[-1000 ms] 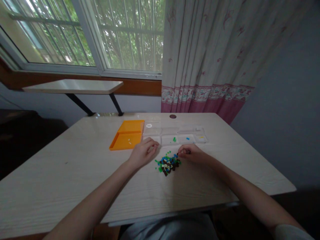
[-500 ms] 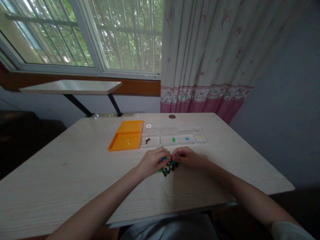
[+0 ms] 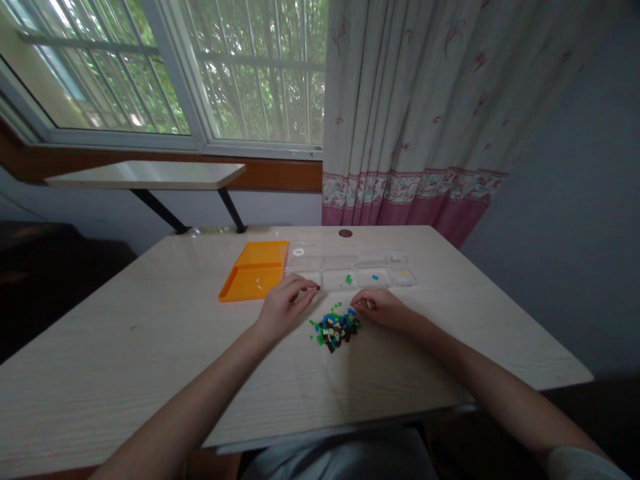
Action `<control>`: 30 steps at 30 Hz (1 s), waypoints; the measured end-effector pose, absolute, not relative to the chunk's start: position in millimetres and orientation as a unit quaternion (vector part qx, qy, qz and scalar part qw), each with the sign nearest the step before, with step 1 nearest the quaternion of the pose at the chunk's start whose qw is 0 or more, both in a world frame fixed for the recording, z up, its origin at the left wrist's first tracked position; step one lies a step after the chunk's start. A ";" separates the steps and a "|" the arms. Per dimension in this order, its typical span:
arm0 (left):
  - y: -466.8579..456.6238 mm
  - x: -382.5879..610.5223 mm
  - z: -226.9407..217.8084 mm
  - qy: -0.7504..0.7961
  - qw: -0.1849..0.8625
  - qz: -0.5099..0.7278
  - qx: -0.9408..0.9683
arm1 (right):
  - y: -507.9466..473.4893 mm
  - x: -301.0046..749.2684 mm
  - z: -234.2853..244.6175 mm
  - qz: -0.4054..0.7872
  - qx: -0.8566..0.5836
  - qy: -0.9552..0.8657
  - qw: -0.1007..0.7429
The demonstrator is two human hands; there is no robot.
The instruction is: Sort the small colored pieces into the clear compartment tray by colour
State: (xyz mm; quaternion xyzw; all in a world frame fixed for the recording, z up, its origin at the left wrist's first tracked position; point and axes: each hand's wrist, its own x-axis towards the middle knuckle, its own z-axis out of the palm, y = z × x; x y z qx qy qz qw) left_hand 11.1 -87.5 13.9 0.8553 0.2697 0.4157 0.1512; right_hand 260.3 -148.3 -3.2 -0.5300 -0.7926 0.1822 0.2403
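Observation:
Between the thumb and fingers of my left hand (image 3: 284,303) is a small brown building brick (image 3: 318,287), held up near the front edge of the clear compartment tray (image 3: 338,289). My right hand (image 3: 383,308) is closed at the right of a pile of small bricks (image 3: 334,330), its fingertips by some blue pieces; whether it grips one is hidden. Brown, green, blue and pale yellow bricks are mixed in that pile on the table. In the tray's front row lie green bricks (image 3: 349,279), a blue brick (image 3: 375,277) and a yellow piece (image 3: 403,275) in separate compartments.
An orange two-part tray (image 3: 223,293) with a few white pieces (image 3: 259,285) adjoins the clear tray on the left. A white ring-shaped item (image 3: 299,253) sits in the back row. Behind the table (image 3: 165,347) rise a raised shelf (image 3: 150,172), a window and a curtain (image 3: 380,120).
My left hand has left the pile and moved up and left to the tray with a brown brick, uncovering the pile. My right hand has shifted slightly away from it.

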 end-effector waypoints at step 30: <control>-47.2 -10.4 -3.5 0.449 0.015 0.325 0.832 | -148.7 266.6 -7.2 0.114 -0.524 -0.825 0.176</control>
